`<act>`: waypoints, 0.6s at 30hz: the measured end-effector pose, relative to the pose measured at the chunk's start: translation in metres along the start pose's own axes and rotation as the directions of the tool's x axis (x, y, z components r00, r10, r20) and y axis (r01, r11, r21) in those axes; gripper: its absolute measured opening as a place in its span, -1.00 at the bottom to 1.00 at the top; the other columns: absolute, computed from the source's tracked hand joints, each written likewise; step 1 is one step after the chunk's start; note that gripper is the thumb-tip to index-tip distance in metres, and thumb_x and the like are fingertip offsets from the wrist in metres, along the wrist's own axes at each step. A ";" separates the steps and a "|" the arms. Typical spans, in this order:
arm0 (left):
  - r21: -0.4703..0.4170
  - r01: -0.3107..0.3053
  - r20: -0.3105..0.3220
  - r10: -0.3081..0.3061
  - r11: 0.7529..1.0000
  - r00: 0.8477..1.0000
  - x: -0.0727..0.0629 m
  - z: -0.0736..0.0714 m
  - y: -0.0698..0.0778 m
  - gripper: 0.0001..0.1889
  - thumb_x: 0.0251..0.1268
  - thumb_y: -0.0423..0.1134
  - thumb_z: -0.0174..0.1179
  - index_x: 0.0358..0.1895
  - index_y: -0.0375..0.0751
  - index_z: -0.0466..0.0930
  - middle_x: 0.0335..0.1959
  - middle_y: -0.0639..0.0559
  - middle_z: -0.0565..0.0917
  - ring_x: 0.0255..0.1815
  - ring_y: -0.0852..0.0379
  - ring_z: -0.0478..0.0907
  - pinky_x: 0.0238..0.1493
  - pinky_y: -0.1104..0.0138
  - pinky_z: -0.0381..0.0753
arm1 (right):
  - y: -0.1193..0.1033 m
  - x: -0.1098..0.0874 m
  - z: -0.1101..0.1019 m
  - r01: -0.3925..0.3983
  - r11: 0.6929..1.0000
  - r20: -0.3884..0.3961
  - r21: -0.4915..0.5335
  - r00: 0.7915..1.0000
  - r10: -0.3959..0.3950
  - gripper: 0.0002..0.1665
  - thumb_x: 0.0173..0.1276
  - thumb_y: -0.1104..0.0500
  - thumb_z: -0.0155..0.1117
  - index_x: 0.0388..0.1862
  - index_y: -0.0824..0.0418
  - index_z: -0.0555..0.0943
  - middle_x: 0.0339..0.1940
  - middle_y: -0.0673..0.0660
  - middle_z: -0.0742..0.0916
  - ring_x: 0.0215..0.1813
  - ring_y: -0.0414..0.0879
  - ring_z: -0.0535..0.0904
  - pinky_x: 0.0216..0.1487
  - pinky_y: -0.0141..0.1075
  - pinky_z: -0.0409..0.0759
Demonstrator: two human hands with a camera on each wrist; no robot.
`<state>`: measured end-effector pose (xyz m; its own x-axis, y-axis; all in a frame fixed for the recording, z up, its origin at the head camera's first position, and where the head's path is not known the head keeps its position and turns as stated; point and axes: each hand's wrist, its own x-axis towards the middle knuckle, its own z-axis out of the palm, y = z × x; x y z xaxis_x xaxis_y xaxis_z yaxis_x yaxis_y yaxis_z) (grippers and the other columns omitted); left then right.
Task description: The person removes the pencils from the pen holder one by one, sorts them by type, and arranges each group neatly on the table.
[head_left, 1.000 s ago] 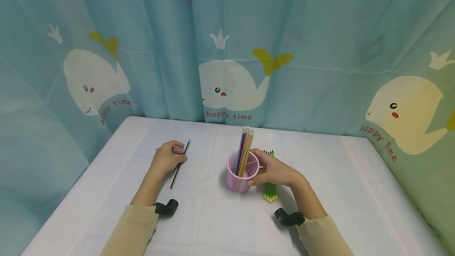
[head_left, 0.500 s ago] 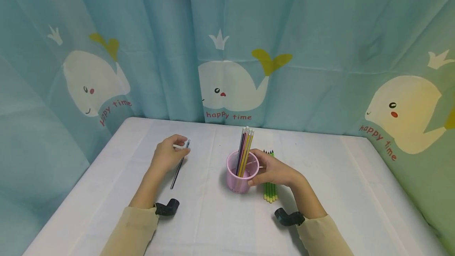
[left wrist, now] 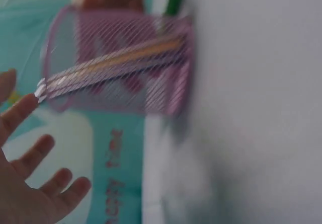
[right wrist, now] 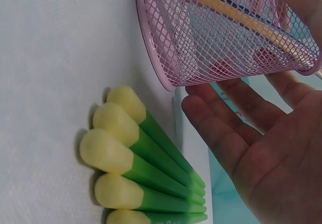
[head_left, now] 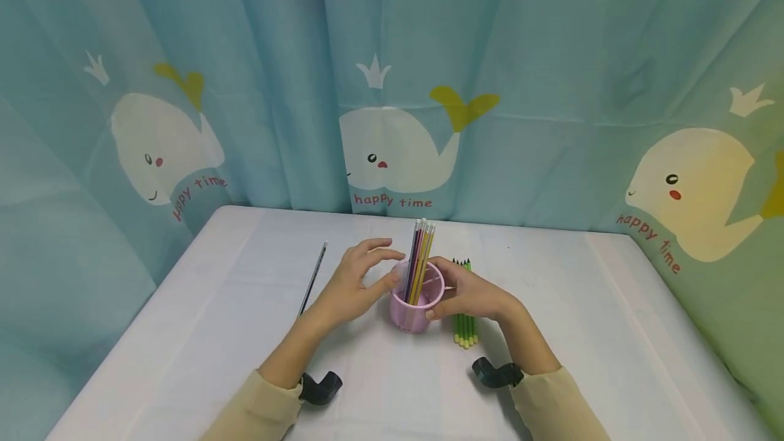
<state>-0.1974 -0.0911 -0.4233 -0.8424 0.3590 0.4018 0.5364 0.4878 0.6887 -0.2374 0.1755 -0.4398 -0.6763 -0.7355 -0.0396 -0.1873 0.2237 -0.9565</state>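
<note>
A pink mesh pencil cup (head_left: 409, 319) stands upright on the table, with several pencils (head_left: 420, 257) leaning inside it, eraser ends up. My right hand (head_left: 470, 293) holds the cup from its right side, thumb at the front and fingers around the back. Just left of the cup is my left hand (head_left: 355, 284), its fingers spread and nothing in them; in the left wrist view the fingers (left wrist: 32, 156) appear near the cup's rim. One dark pencil (head_left: 314, 278) lies on the table to the left, its lower end hidden by the left arm.
Several green pencils (right wrist: 161, 163) with pale yellow ends lie side by side beneath and beside the right hand. The white-covered table (head_left: 569, 305) ends at the back against a blue-green curtain (head_left: 539, 53) printed with whales.
My left hand has left the dark pencil and moved right to the cup, its fingers spreading. The pencil stays on the table. My right hand keeps its hold on the cup.
</note>
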 end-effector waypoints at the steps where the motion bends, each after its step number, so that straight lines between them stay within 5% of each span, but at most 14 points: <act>1: 0.009 -0.011 0.022 0.011 1.000 1.000 -0.001 0.005 0.000 -0.63 0.43 0.02 0.18 0.23 0.10 0.60 0.44 0.01 0.38 0.47 -0.16 0.23 0.39 -0.25 0.27 | 0.000 0.000 0.000 0.000 1.000 -0.001 0.000 1.000 0.000 -0.06 0.12 0.22 0.54 0.45 0.09 0.29 0.30 0.22 0.56 0.28 0.12 0.53 0.28 -0.04 0.59; 7: 0.003 -0.020 0.113 0.020 1.000 0.993 -0.005 0.023 0.000 -0.52 0.54 0.10 -0.02 0.41 0.09 0.44 0.53 0.02 0.27 0.52 -0.21 0.16 0.41 -0.29 0.22 | 0.003 0.001 0.001 -0.006 1.000 0.009 0.000 1.000 0.006 -0.06 0.14 0.24 0.53 0.45 0.11 0.28 0.28 0.24 0.57 0.23 0.13 0.57 0.23 -0.10 0.62; 18: 0.001 -0.042 0.076 0.042 0.999 0.996 -0.002 0.021 0.001 -0.53 0.53 0.00 0.04 0.37 -0.07 0.48 0.42 0.03 0.44 0.44 -0.08 0.29 0.42 -0.14 0.33 | 0.001 0.001 0.000 -0.002 1.000 0.000 -0.008 1.000 0.002 0.00 0.12 0.21 0.55 0.49 0.10 0.24 0.33 0.19 0.56 0.27 0.10 0.55 0.29 -0.06 0.58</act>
<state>-0.1940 -0.0742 -0.4360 -0.8126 0.4391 0.3833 0.5718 0.4731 0.6702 -0.2381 0.1746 -0.4405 -0.6770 -0.7348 -0.0417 -0.1912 0.2303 -0.9542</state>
